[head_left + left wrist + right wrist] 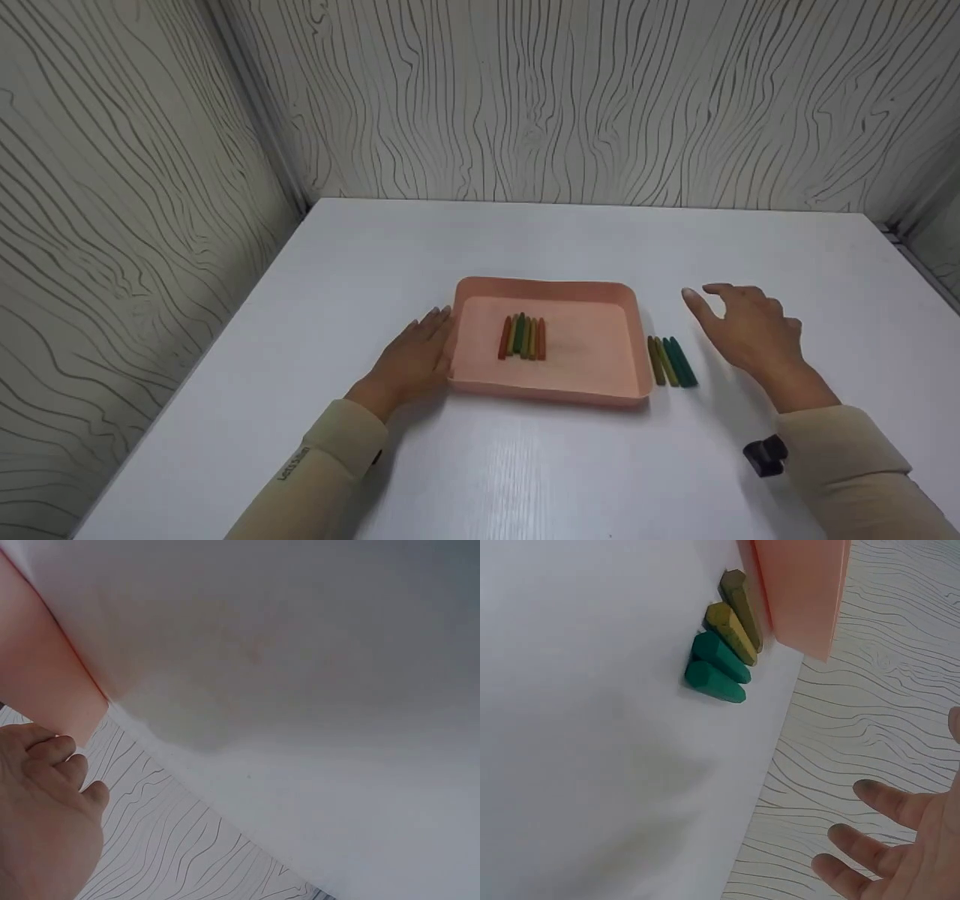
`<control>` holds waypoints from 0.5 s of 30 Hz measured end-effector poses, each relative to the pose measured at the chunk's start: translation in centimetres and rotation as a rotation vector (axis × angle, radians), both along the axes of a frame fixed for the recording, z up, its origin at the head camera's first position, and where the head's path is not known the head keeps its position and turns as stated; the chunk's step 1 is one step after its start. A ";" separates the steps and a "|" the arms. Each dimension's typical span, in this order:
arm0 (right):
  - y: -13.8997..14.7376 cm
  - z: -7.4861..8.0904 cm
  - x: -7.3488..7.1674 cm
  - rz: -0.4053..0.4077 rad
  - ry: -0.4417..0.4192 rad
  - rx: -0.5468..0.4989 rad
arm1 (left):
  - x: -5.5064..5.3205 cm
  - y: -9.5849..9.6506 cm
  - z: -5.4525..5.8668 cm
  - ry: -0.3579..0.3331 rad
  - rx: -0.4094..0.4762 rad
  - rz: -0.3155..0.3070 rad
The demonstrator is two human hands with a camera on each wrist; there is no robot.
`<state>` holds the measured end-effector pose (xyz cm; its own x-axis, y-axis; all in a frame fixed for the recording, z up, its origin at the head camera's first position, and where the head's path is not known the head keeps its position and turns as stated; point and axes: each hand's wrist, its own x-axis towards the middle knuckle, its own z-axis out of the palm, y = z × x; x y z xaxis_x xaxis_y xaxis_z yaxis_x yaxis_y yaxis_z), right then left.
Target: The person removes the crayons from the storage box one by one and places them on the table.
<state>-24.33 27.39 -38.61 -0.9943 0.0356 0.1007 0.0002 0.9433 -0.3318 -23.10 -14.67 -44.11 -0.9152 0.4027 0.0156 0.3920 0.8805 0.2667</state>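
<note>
A shallow pink tray point(589, 352) rests on the white table, with several crayons point(522, 337) in red, yellow and green lying side by side in its left half. Against the tray's left wall my left hand point(412, 356) lies with its fingers extended, touching the side. Just outside the right wall lies a row of several more crayons point(673, 362), two teal and the others olive and yellow; the right wrist view shows their blunt ends. My right hand point(754, 326) hovers beyond that row, holding nothing, thumb and fingers spread apart; its fingers point(889, 802) carry dark smudges at the tips.
The white table point(525, 472) extends on all sides of the tray. Behind it and along the left stand wood-grain patterned panels point(525, 97). A black wrist device point(765, 456) sits at the right sleeve.
</note>
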 end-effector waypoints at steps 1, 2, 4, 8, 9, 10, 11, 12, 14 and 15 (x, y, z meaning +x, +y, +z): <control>-0.3 0.2 -0.1 0.005 0.006 -0.002 | 0.0 0.0 0.0 -0.003 0.003 0.002; -0.5 0.3 -0.1 0.009 0.009 0.001 | 0.0 0.0 0.0 -0.004 0.003 0.003; -1.1 0.8 -0.3 0.019 0.016 0.007 | -0.1 0.0 0.0 -0.005 0.000 0.002; -2.3 1.6 -0.6 0.033 0.039 0.013 | -0.2 -0.1 -0.1 0.004 -0.008 0.000; -2.7 1.7 -0.7 0.037 0.045 0.012 | -0.2 -0.1 -0.2 0.006 -0.011 0.001; -3.1 1.9 -0.8 0.041 0.051 0.013 | -0.3 -0.1 -0.2 0.006 -0.012 0.003; -3.5 2.0 -0.9 0.046 0.058 0.010 | -0.2 -0.1 -0.2 0.005 -0.012 0.006; -3.8 2.1 -0.9 0.052 0.063 0.007 | -0.3 0.0 -0.2 0.005 -0.014 0.008; -4.6 2.3 -1.0 0.062 0.072 0.001 | -0.3 0.0 -0.2 0.002 -0.014 0.010; -4.9 2.4 -1.1 0.068 0.077 -0.005 | -0.3 0.0 -0.2 0.003 -0.013 0.010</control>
